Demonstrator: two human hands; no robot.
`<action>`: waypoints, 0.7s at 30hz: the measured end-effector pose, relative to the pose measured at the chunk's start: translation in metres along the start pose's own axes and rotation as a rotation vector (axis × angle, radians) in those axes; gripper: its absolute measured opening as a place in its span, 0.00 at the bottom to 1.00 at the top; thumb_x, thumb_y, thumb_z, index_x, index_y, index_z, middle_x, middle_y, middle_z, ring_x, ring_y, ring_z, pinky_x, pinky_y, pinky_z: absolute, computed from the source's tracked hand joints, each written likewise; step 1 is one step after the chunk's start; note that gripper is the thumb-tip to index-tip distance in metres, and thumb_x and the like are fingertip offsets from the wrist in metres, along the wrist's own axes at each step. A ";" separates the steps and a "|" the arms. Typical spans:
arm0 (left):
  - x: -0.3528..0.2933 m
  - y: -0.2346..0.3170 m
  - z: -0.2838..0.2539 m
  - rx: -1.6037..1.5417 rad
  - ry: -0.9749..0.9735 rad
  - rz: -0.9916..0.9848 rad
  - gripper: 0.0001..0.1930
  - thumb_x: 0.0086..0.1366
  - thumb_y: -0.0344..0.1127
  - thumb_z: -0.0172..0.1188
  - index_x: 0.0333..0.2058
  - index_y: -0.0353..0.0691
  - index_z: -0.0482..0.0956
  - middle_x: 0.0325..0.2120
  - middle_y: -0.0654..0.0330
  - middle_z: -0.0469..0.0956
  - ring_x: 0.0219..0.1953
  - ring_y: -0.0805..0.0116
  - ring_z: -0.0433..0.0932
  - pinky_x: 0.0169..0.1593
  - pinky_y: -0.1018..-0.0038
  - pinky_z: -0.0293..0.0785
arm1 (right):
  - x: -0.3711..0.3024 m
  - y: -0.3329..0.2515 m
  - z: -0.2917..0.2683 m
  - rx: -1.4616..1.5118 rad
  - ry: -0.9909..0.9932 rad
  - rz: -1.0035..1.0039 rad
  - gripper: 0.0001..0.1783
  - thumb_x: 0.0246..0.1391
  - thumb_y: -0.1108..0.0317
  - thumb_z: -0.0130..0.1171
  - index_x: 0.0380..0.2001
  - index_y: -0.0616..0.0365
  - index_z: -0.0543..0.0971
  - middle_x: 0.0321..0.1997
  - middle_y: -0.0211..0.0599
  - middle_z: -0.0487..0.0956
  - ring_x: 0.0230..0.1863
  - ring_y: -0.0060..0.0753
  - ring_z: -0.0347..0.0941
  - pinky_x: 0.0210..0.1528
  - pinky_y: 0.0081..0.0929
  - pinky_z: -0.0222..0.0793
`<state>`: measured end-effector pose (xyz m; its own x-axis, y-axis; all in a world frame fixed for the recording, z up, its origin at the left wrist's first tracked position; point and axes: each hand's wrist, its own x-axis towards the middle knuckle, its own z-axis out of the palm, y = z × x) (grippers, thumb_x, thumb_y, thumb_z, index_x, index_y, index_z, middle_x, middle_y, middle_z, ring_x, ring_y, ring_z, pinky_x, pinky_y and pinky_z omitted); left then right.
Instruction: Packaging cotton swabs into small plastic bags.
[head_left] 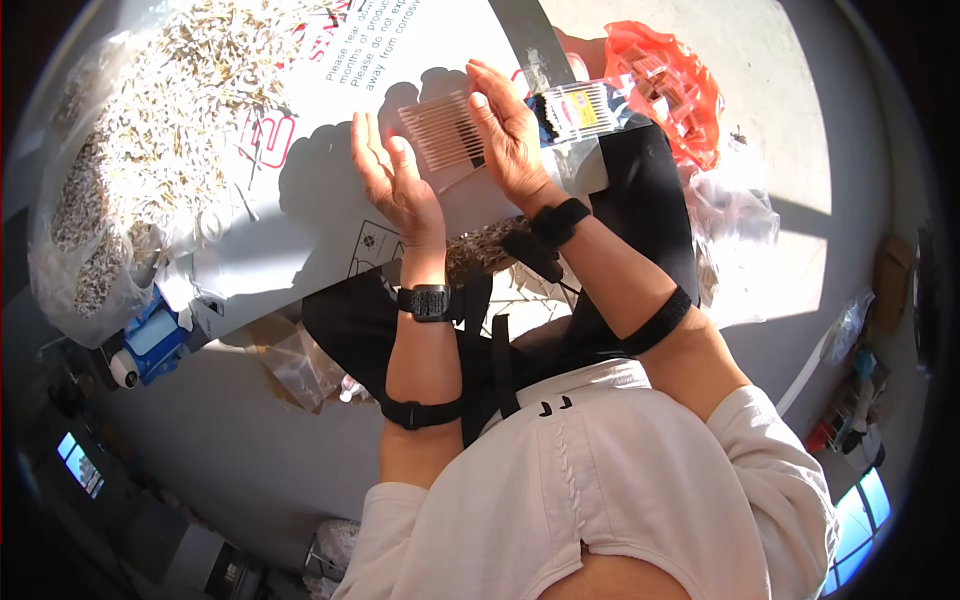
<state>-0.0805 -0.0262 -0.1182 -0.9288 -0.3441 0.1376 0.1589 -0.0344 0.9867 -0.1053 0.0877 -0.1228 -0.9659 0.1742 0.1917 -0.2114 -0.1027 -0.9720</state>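
Observation:
A row of cotton swabs (435, 135) lies side by side on a pale printed sheet, between my two hands. My left hand (400, 190) is open at the row's left, fingers stretched out and held upright on edge. On the other side my right hand (510, 140) is open too, its fingers extended and overlapping the row's right end. Whether either palm touches the swab tips I cannot tell. One stray swab (460, 180) lies slantwise below the row. Just right of my right hand is a flat pack of swabs (578, 110) with a yellow and blue label.
Loose swabs (190, 110) are heaped at the left in a clear plastic bag (62, 260). A red plastic bag (665, 85) with small packs sits at the right, above clear plastic bags (735, 215). A blue and white package (155, 340) is by the sheet's lower left edge.

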 end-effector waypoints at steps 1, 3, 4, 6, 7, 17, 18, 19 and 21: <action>-0.001 0.002 -0.006 0.189 -0.007 0.056 0.25 0.71 0.37 0.49 0.62 0.32 0.59 0.63 0.46 0.60 0.65 0.57 0.60 0.65 0.65 0.58 | -0.001 -0.002 -0.005 -0.030 0.016 0.036 0.18 0.65 0.68 0.51 0.53 0.68 0.71 0.56 0.49 0.71 0.56 0.37 0.70 0.59 0.28 0.65; 0.003 0.000 -0.017 0.358 0.077 0.121 0.16 0.62 0.24 0.56 0.50 0.36 0.72 0.50 0.53 0.73 0.54 0.59 0.71 0.55 0.65 0.69 | -0.005 -0.006 -0.015 -0.125 0.062 0.036 0.13 0.63 0.68 0.54 0.45 0.66 0.74 0.41 0.41 0.76 0.41 0.28 0.74 0.46 0.26 0.71; 0.007 0.000 -0.026 0.542 0.005 0.195 0.12 0.60 0.23 0.56 0.43 0.37 0.74 0.43 0.56 0.75 0.48 0.58 0.72 0.50 0.65 0.70 | -0.012 -0.008 -0.020 -0.125 0.012 0.094 0.09 0.62 0.69 0.56 0.40 0.65 0.75 0.36 0.39 0.76 0.36 0.29 0.74 0.41 0.27 0.71; 0.013 0.003 -0.029 0.737 -0.065 0.338 0.06 0.54 0.21 0.58 0.30 0.38 0.76 0.29 0.59 0.76 0.37 0.56 0.73 0.42 0.65 0.70 | -0.030 -0.019 -0.029 -0.123 -0.040 0.152 0.07 0.60 0.70 0.57 0.35 0.63 0.75 0.31 0.37 0.76 0.32 0.30 0.75 0.37 0.28 0.71; 0.017 0.003 -0.030 0.739 -0.064 0.338 0.06 0.54 0.21 0.58 0.30 0.38 0.76 0.29 0.59 0.76 0.37 0.56 0.73 0.42 0.65 0.70 | -0.040 -0.026 -0.033 -0.273 -0.141 0.121 0.06 0.58 0.70 0.58 0.31 0.61 0.75 0.28 0.36 0.76 0.29 0.34 0.74 0.34 0.30 0.71; 0.038 0.003 -0.036 0.910 -0.356 0.333 0.06 0.51 0.25 0.62 0.29 0.41 0.75 0.30 0.61 0.74 0.39 0.57 0.73 0.46 0.62 0.66 | -0.051 -0.027 -0.041 -0.617 -0.340 -0.186 0.06 0.50 0.71 0.63 0.27 0.57 0.74 0.25 0.37 0.74 0.28 0.44 0.74 0.30 0.35 0.70; 0.039 0.003 -0.036 0.919 -0.359 0.342 0.06 0.51 0.25 0.62 0.28 0.42 0.75 0.30 0.62 0.74 0.40 0.57 0.73 0.46 0.63 0.66 | -0.051 -0.026 -0.041 -0.637 -0.357 -0.189 0.07 0.50 0.69 0.62 0.27 0.55 0.74 0.27 0.35 0.75 0.30 0.44 0.74 0.30 0.36 0.71; 0.039 0.003 -0.036 0.927 -0.361 0.351 0.06 0.51 0.25 0.62 0.28 0.42 0.75 0.29 0.63 0.74 0.40 0.58 0.73 0.45 0.64 0.65 | -0.051 -0.026 -0.042 -0.637 -0.356 -0.187 0.07 0.50 0.69 0.62 0.27 0.55 0.74 0.27 0.35 0.75 0.30 0.44 0.74 0.30 0.36 0.71; 0.041 0.003 -0.036 0.939 -0.385 0.373 0.06 0.51 0.25 0.62 0.28 0.42 0.75 0.30 0.62 0.74 0.40 0.58 0.73 0.45 0.63 0.65 | -0.051 -0.026 -0.042 -0.645 -0.354 -0.194 0.06 0.49 0.69 0.62 0.27 0.55 0.74 0.27 0.35 0.75 0.30 0.43 0.74 0.30 0.36 0.71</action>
<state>-0.1058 -0.0743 -0.1126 -0.9437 0.1397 0.2997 0.2858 0.8007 0.5265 -0.0442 0.1222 -0.1134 -0.9337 -0.2054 0.2933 -0.3579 0.5096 -0.7825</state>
